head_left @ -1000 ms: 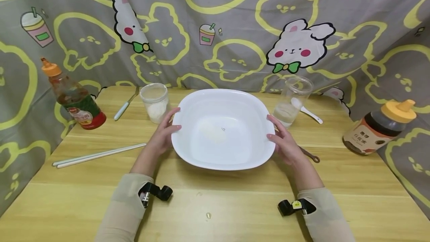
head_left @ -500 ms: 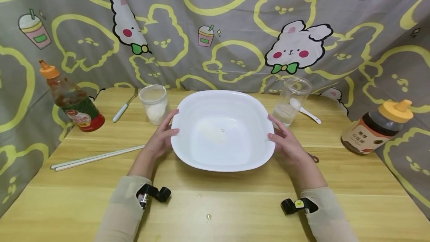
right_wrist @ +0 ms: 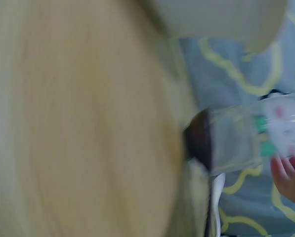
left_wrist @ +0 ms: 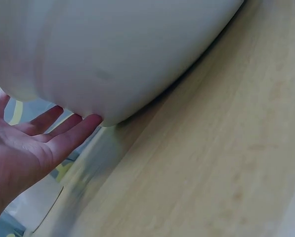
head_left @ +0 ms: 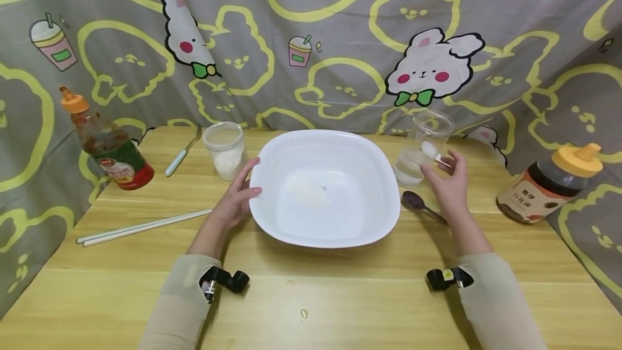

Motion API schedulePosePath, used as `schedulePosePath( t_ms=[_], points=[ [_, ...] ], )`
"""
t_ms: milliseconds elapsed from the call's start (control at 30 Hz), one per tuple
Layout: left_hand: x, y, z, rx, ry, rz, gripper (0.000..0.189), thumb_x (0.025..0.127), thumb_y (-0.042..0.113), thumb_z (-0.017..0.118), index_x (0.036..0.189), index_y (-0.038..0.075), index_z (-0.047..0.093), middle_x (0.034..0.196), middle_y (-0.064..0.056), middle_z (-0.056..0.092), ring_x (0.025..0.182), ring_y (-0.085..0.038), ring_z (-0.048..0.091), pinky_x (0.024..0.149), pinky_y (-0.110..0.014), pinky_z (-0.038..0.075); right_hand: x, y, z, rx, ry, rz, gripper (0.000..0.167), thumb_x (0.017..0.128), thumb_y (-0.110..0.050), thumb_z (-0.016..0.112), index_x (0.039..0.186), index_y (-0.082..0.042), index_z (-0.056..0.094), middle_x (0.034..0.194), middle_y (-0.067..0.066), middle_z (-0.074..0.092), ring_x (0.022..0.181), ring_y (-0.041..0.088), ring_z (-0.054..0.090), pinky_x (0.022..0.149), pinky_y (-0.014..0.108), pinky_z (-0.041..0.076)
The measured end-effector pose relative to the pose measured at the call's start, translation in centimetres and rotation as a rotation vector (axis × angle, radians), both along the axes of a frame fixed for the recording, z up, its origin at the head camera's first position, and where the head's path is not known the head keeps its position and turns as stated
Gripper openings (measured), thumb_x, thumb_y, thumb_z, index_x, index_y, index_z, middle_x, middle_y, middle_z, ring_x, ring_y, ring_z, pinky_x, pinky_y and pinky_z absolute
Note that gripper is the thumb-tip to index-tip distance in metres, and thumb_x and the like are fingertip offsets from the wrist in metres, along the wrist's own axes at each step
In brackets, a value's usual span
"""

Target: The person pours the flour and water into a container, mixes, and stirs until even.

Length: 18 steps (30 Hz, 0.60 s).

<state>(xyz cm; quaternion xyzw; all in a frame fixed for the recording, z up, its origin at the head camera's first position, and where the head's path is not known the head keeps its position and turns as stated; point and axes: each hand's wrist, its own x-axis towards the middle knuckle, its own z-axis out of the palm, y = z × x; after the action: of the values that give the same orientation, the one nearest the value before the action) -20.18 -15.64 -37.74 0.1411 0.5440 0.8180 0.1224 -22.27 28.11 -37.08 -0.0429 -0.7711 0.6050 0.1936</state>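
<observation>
A large white basin (head_left: 325,236) stands mid-table. My left hand (head_left: 235,196) holds its left side, thumb over the rim; in the left wrist view the fingers (left_wrist: 73,136) lie against the outer wall. My right hand (head_left: 449,180) is off the basin, beside a clear jar (head_left: 410,161) with some clear liquid, its thumb and fingers apart and the thumb overlapping the jar's lower side. A white spoon (head_left: 429,149) shows at the jar, its handle partly hidden by that hand. In the right wrist view, the fingertips (right_wrist: 283,170) are right at the jar's wall.
A dark spoon (head_left: 413,200) lies right of the basin. A honey bottle (head_left: 539,190) stands far right. On the left are a jar of white powder (head_left: 227,161), a red sauce bottle (head_left: 114,158), chopsticks (head_left: 146,226) and a light-blue-handled utensil (head_left: 177,161). A patterned curtain (head_left: 340,42) hangs behind.
My right hand has let go of the basin's right rim and moved right and back to the clear jar, uncovering the dark spoon. My left hand has stayed on the basin.
</observation>
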Motion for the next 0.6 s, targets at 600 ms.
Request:
schedulePosePath(
  t_ms=[600],
  points=[
    [0.2,0.0,0.0,-0.001,-0.008,0.017,0.065,0.078,-0.004,0.044,0.134,0.021,0.024,0.121,-0.021,0.03,0.095,-0.03,0.049,0.063,-0.035,0.05,-3.9,-1.8,-0.2,0.057,-0.129,-0.057,0.101,0.066,-0.03,0.072,0.137,-0.016,0.001,0.131,0.016,0.027,0.118,0.028,0.026,0.099,0.032,0.02]
  ],
)
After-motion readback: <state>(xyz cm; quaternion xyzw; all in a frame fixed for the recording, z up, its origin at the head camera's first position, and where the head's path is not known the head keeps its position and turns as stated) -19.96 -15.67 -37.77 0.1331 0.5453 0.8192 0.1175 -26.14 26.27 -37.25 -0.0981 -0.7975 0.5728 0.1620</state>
